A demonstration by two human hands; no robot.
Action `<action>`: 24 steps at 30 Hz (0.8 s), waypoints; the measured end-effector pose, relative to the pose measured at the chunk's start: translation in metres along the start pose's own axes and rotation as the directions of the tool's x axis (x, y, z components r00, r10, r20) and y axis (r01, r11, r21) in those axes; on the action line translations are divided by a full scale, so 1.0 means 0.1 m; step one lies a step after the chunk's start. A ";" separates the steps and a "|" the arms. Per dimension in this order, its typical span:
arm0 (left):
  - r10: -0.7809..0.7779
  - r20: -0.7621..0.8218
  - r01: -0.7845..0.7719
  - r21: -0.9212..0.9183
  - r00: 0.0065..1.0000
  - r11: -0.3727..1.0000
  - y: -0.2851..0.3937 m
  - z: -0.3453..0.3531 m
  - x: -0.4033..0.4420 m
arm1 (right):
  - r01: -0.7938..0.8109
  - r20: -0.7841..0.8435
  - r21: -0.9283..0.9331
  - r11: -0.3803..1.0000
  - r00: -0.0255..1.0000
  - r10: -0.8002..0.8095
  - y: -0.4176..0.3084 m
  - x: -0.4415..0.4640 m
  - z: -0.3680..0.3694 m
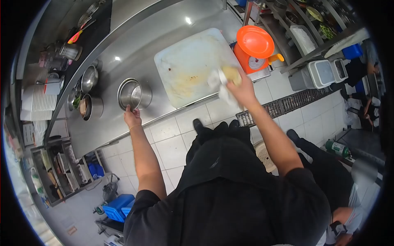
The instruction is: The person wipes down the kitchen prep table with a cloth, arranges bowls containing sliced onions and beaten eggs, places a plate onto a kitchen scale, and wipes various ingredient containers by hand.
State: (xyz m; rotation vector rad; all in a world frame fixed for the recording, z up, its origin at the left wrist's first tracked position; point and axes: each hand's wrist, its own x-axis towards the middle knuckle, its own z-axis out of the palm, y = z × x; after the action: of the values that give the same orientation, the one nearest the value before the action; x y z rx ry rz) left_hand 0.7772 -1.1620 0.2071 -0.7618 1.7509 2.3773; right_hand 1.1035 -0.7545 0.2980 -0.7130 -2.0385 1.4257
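A steel counter carries a cutting board, orange scale and metal pots.

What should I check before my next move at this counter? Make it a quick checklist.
1. Left hand gripping the metal pot by its rim: ok.
2. What the right hand holds, a pale yellow item with white material: cannot tell, blurred.
3. Cutting board clean: not ok, brown specks and stains.
4. Orange dish on top of the scale: ok.
5. Scale reading: cannot tell, dial too small.
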 end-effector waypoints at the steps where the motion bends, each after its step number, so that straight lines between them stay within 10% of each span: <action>1: -0.003 -0.008 0.004 0.005 1.000 1.000 0.04 0.00 -0.10 | 0.072 -0.028 -0.079 0.994 0.997 -0.075 0.01 0.34 0.08; 5: -0.013 0.068 0.021 -0.123 0.998 0.992 -0.17 -0.46 -0.39 | -0.006 0.059 -0.376 0.927 0.998 0.030 -0.09 1.55 0.31; 11: -0.281 -0.021 0.275 0.279 0.960 0.920 -1.30 -2.02 -0.80 | -0.029 0.065 -0.799 0.600 0.989 0.134 0.58 2.05 0.87; 15: -0.659 -0.226 0.525 0.797 0.717 0.299 -1.78 -2.94 -1.54 | 0.064 0.093 -0.803 0.593 0.996 0.018 0.71 2.06 1.06; 19: -0.858 -0.271 0.149 0.962 0.436 -0.228 -2.13 -3.63 -1.74 | 0.247 0.302 -0.762 0.598 0.953 -0.010 0.79 1.75 0.98; 22: -0.775 -0.287 0.474 0.880 0.563 0.018 -1.95 -3.37 -1.65 | 0.410 0.562 -0.682 0.606 0.824 0.074 0.60 0.68 0.81; 24: -0.732 -0.128 0.410 0.885 0.669 0.220 -2.02 -3.39 -1.32 | 0.522 0.795 -0.590 0.616 0.510 0.329 0.35 0.03 0.60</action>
State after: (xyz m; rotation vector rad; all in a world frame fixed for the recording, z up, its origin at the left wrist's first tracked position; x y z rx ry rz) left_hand 1.0783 -1.3768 0.0161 -0.6095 1.7265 0.7862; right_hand 1.0635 -0.7814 0.2484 -0.0346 -3.5745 0.6882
